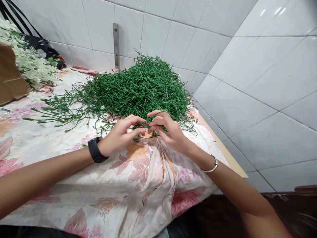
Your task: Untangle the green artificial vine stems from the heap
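A large heap of thin green artificial flower stems point(146, 86) lies on the floral cloth point(104, 178). At its front edge my left hand point(123, 132), below a black wristband, pinches a green stem point(142, 124) between thumb and fingers. My right hand point(168, 130), with a silver bangle at the wrist, meets it from the other side, its curled fingers on the same stem. The two sets of fingertips nearly touch. Exactly how the stem runs between them is partly hidden by the fingers. Looser stems point(64, 105) spread out to the left of the heap.
White artificial flowers point(33, 62) and a brown cardboard piece point(11, 74) sit at the far left. Behind the heap rises a white tiled wall point(158, 19) with a metal strip point(116, 46). A bare board edge point(230, 158) shows at right, near the side wall.
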Demonstrator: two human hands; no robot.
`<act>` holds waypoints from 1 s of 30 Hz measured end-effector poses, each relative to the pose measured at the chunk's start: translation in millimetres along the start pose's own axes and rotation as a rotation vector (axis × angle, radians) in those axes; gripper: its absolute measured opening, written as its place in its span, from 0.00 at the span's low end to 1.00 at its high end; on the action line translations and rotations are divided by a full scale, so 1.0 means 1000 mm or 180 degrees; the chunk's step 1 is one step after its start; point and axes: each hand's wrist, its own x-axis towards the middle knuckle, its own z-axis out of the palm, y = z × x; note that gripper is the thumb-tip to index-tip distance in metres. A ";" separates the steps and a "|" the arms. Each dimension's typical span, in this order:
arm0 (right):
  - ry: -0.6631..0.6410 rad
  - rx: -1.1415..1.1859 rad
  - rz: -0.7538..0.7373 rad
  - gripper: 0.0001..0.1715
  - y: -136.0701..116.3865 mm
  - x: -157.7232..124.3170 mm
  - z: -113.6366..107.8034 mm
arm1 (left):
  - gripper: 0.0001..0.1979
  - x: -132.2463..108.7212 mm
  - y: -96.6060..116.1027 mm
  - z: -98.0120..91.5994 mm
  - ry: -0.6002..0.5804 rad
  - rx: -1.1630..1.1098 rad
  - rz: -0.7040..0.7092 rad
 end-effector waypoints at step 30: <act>-0.0060 0.1490 0.0605 0.18 -0.003 0.002 -0.014 | 0.10 0.001 0.004 -0.003 -0.0660 -0.0384 0.0096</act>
